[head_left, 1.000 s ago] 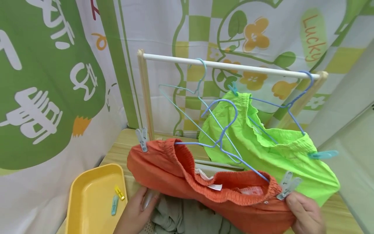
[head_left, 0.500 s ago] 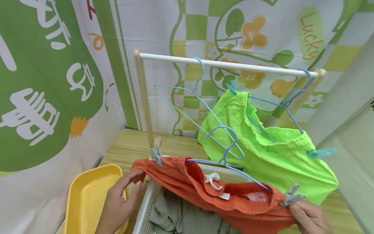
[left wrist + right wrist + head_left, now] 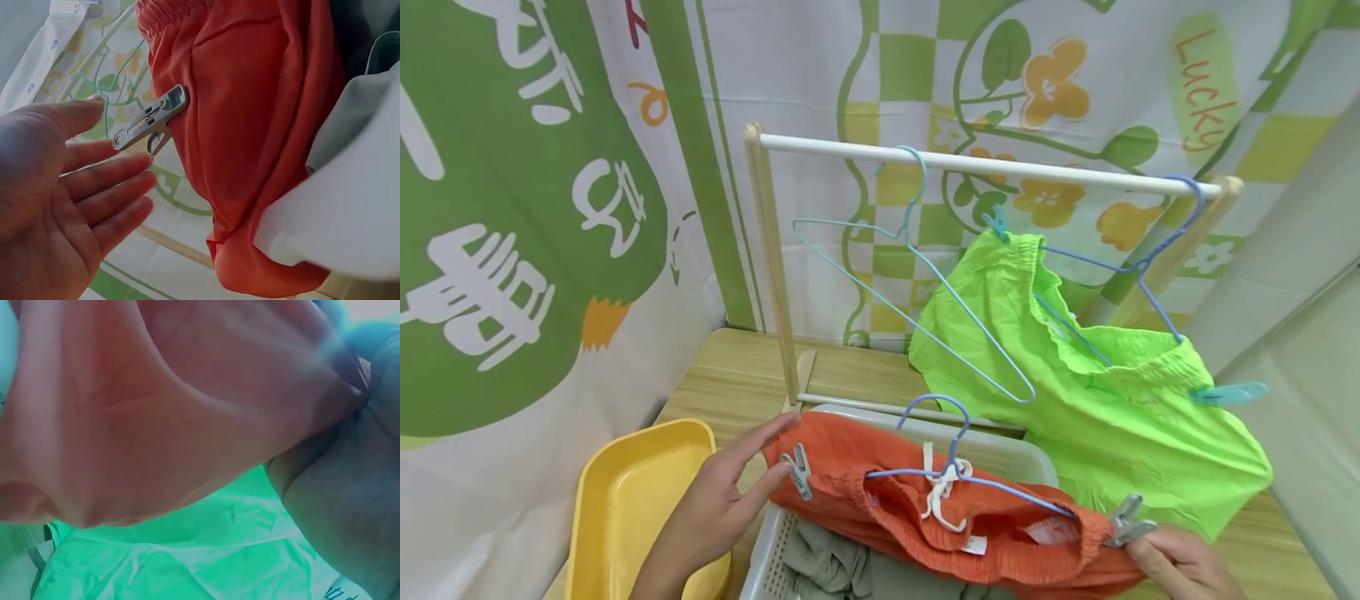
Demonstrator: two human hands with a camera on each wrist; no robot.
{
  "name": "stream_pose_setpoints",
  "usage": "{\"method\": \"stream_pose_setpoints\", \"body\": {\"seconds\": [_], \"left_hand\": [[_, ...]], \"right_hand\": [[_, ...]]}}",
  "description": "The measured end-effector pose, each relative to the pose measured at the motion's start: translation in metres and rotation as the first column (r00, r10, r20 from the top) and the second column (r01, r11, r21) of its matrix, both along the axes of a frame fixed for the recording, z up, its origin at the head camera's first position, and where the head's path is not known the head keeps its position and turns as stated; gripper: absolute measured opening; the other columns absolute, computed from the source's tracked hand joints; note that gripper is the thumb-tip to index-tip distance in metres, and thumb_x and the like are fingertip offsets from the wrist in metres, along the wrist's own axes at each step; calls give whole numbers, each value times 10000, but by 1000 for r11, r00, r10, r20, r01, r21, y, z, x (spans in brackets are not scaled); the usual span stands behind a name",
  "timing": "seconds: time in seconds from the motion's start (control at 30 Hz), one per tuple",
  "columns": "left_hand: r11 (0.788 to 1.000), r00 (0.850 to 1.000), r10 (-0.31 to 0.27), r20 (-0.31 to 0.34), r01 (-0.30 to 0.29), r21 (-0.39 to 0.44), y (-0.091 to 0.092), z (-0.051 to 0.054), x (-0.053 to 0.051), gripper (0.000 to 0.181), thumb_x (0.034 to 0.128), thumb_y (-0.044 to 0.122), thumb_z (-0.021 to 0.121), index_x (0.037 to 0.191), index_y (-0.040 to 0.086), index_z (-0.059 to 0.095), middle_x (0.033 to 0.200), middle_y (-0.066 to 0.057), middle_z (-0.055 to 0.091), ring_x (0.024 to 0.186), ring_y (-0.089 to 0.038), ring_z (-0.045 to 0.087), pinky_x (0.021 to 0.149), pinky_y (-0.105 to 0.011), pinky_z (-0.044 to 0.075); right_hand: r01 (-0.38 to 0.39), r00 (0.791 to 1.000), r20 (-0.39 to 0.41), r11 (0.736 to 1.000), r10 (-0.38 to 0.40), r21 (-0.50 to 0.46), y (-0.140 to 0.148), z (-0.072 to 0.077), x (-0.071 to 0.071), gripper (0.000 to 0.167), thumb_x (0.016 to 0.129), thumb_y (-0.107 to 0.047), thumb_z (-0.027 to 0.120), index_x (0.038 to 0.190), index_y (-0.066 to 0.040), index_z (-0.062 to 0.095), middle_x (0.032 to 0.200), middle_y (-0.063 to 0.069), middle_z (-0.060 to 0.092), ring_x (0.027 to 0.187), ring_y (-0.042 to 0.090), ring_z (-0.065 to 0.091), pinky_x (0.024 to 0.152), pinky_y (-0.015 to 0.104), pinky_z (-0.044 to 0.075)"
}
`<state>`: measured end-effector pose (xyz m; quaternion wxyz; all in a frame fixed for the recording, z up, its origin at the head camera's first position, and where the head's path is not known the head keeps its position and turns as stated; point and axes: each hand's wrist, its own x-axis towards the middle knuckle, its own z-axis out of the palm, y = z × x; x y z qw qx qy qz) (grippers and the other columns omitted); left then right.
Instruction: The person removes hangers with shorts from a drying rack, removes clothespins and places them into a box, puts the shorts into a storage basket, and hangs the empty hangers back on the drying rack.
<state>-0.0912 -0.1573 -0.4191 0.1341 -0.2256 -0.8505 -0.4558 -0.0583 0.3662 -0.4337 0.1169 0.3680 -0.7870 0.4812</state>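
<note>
Orange-red shorts point(image 3: 842, 446) with a white drawstring hang on a blue wire hanger point(image 3: 952, 457), low over the basket in the head view. A grey clothespin point(image 3: 801, 473) clips their left end, another clothespin point(image 3: 1127, 523) the right. My right hand point(image 3: 1187, 562) pinches the shorts' right edge beside that clip; its fingertips are partly hidden. At the left end my left hand point(image 3: 715, 500) reaches with extended fingers. In the left wrist view those fingers point(image 3: 119, 187) lie spread close to the clothespin point(image 3: 153, 119), gripping nothing.
Behind stands a rack with a white rod point(image 3: 1000, 165), carrying a light-blue hanger point(image 3: 970, 312) and lime-green shorts point(image 3: 1075, 417). A pale basket point(image 3: 1007, 454) of grey clothes sits beneath the red shorts. At left lies a yellow tray point(image 3: 625, 467).
The red shorts and hanger have dropped lower and tilted, the hook sinking below the light-blue hanger. My left hand has moved from below the shorts to their left end, beside the clothespin.
</note>
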Motion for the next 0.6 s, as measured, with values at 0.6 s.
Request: {"method": "stream_pose_setpoints", "body": {"seconds": [0.6], "left_hand": [[989,990,-102,100,112,-96,-6,3,0,365,997,273,715,1338,144,693,1228,51,703,1144,-140,643,838,-326,563]], "right_hand": [[23,1000,11,997,-24,77,11,-14,-4,674,765,342,477,1065,-198,745,938,-73,729,818,38,668,737,152,484]]}}
